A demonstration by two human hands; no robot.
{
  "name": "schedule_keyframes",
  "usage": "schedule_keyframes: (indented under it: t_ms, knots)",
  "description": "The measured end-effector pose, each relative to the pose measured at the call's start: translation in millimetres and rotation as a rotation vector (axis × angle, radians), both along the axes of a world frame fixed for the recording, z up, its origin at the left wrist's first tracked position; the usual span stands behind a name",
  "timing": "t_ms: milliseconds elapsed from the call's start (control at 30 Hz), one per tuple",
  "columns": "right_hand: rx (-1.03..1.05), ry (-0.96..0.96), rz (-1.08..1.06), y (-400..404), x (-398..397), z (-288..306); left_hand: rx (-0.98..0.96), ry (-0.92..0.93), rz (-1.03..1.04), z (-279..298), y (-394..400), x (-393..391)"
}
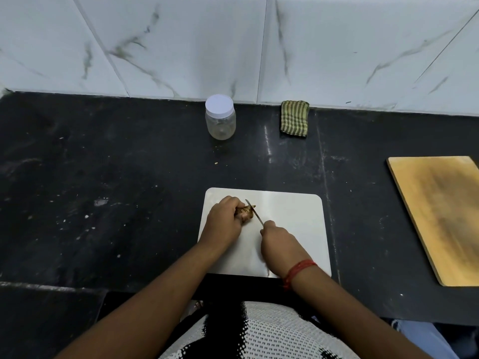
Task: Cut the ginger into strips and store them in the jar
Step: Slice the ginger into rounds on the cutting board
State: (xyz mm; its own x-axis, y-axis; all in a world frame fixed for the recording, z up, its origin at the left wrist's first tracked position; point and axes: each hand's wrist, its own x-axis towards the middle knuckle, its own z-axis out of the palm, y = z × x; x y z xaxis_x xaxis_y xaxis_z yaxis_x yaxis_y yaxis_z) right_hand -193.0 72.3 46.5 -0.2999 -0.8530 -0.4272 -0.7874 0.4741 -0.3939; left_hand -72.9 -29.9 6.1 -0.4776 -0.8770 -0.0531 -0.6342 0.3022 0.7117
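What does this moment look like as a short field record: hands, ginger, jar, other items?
left hand: holds the ginger down on the white board
right hand: grips the knife, blade against the ginger
jar: at the back by the wall, lid on, looks empty
strips cut: none visible
other items: striped cloth beside the jar; wooden board at right

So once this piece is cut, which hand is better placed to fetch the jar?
Probably the left hand: it only holds the ginger on the white board and lies nearer the lidded jar. The right hand grips the knife.
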Motion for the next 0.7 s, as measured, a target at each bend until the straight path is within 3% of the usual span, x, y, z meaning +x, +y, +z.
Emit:
schedule_keyframes:
  t_ms: [433, 700]
  knots:
    - [0.040, 0.095, 0.065, 14, -2, 0, -0.006, -0.005, -0.013, 1, -1, 2]
    - [-0.023, -0.011, 0.046, 40, -9, -1, 0.003, 0.011, -0.014, -2, -2, 3]
